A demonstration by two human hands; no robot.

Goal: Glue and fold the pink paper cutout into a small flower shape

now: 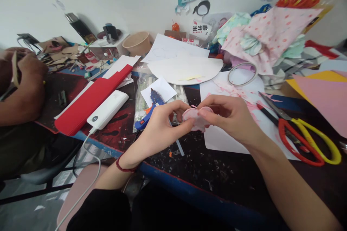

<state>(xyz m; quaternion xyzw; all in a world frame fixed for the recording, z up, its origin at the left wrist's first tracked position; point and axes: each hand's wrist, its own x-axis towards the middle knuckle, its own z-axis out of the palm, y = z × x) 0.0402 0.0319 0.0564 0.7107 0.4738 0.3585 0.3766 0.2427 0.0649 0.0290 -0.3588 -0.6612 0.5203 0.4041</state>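
A small pink piece (197, 118), rounded and lobed, is held between both hands above the dark table, near its front edge. My left hand (169, 124) pinches its left side with thumb and fingers. On its right side, the thumb and fingers of my right hand (227, 115) are closed on it. A blue glue gun (148, 115) lies beyond my left hand, beside a white paper square (168, 89). White paper with pink scraps (225, 137) lies under and behind my right hand.
Red-and-yellow scissors (298, 130) lie at right, near pink sheets (322, 97). A white power bank (108, 110) with a cable and a red strip (89, 104) lie at left. A metal ring (230, 79) and patterned fabric (271, 39) sit behind. Another person's hands (24, 68) are at far left.
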